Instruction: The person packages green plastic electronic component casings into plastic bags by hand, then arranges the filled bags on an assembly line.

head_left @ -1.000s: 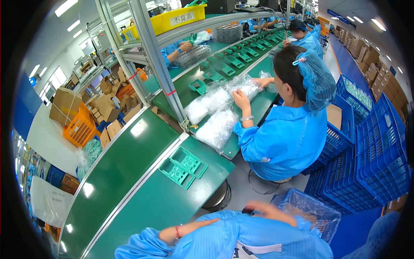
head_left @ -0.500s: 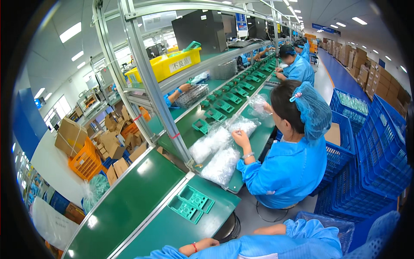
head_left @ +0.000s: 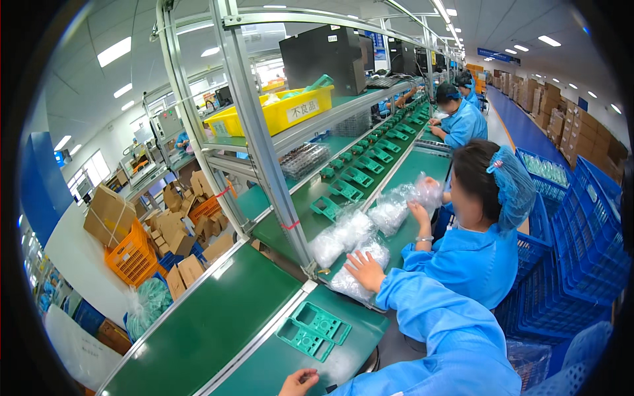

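My right hand (head_left: 365, 270) is spread open, with its fingers resting on a clear plastic bag of small clear pieces (head_left: 353, 284) at the corner of the green worktable. My left hand (head_left: 299, 383) shows at the lower edge, fingers loosely bent and apart, and nothing shows in it. Just beyond it, green plastic frames (head_left: 314, 331) lie side by side on the near worktable (head_left: 363, 323). More clear bags (head_left: 343, 234) are heaped past my right hand. The co-worker beside me (head_left: 462, 244) holds a clear bag (head_left: 406, 204) with both hands.
A metal post (head_left: 264, 145) rises left of the bags. A green conveyor belt (head_left: 198, 310) runs along the left; farther off, a line of green frames (head_left: 360, 177) sits on it. A yellow bin (head_left: 271, 119) stands on the shelf. Blue crates (head_left: 561, 264) are stacked at right.
My right arm has reached forward, and its hand now rests on the near bag. The co-worker has raised a bag between both hands. The whole view has shifted slightly.
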Available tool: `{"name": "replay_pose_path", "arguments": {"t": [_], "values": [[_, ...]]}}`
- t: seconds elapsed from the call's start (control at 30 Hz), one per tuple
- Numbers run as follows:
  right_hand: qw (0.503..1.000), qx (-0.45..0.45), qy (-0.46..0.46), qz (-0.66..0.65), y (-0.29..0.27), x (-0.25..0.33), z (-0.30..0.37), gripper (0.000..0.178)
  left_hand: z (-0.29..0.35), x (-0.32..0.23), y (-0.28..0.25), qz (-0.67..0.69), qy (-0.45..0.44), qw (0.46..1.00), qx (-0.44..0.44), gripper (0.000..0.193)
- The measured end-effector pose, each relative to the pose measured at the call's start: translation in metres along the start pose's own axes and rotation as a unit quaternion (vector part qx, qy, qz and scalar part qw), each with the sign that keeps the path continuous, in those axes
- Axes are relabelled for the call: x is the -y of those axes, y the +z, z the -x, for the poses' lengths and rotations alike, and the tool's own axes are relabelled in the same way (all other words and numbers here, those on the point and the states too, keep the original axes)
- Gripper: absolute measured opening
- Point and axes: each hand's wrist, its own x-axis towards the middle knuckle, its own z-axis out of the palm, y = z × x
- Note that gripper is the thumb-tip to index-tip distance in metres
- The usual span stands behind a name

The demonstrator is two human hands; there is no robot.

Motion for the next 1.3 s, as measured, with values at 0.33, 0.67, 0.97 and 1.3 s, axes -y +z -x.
{"name": "replay_pose_path", "arguments": {"t": [0.33,0.67,0.97,1.3], "values": [[0.987,0.142,-0.054,-0.044,0.005,0.004,-0.035,0.018,-0.036,0.05,-0.021,0.047,0.061,0.992,-0.098,0.034],[0.807,0.111,-0.43,-0.389,-0.138,0.076,-0.051,0.033,-0.077,-0.07,-0.006,0.185,0.197,0.944,-0.191,0.041],[0.948,0.15,0.173,-0.222,-0.021,-0.068,-0.191,0.083,-0.1,-0.076,-0.033,0.126,0.211,0.933,-0.263,0.041],[0.974,0.069,0.205,-0.07,0.129,-0.059,-0.181,0.025,-0.143,-0.085,-0.081,0.069,0.234,0.937,-0.251,0.042]]}}
